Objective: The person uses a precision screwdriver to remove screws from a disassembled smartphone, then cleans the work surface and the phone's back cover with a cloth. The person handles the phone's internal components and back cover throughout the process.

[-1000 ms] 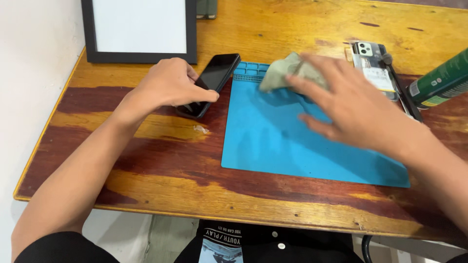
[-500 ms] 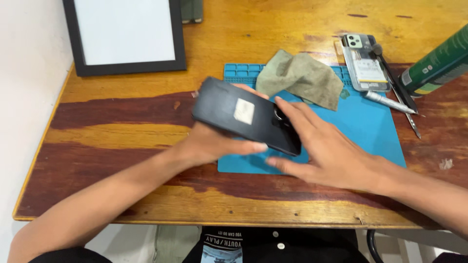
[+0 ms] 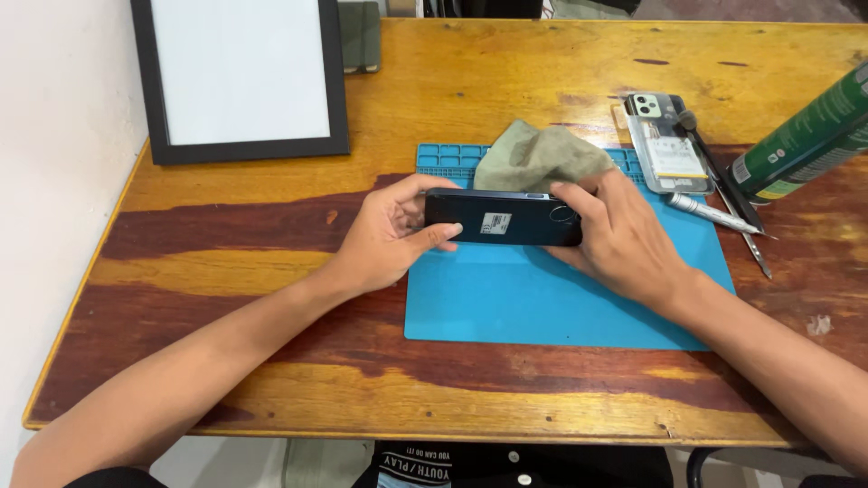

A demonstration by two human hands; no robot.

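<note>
— What does the head view show, from where you stand?

— Both hands are on a black phone [image 3: 504,218]. It is held lengthwise, back side up, with a small pale sticker near its middle and a camera ring toward its right end. It sits just above the far part of a blue work mat [image 3: 561,298].

— How are the hands set?

— The left hand [image 3: 393,237] is curled round the phone's left end, thumb along the near edge, fingers wrapped over the far edge. The right hand [image 3: 619,237] is closed round the right end in much the same way, fingers over the top and palm below. Neither is spread flat; both grip the phone.

— And around it?

— Just beyond the phone lies a crumpled grey-green cloth [image 3: 541,155], resting on the far edge of the mat. To the right of that, an opened phone [image 3: 667,143] lies with its insides showing, partly on the mat's corner. Beside it are thin metal tools [image 3: 723,194], lying slantwise. Further right, a green spray can [image 3: 807,136] leans in from the edge.

— On the left?

— A black picture frame [image 3: 244,77] with a white blank inside lies at the far left of the wooden bench [image 3: 271,271]. A dark small object sits just past the frame; I cannot tell what it is.
</note>
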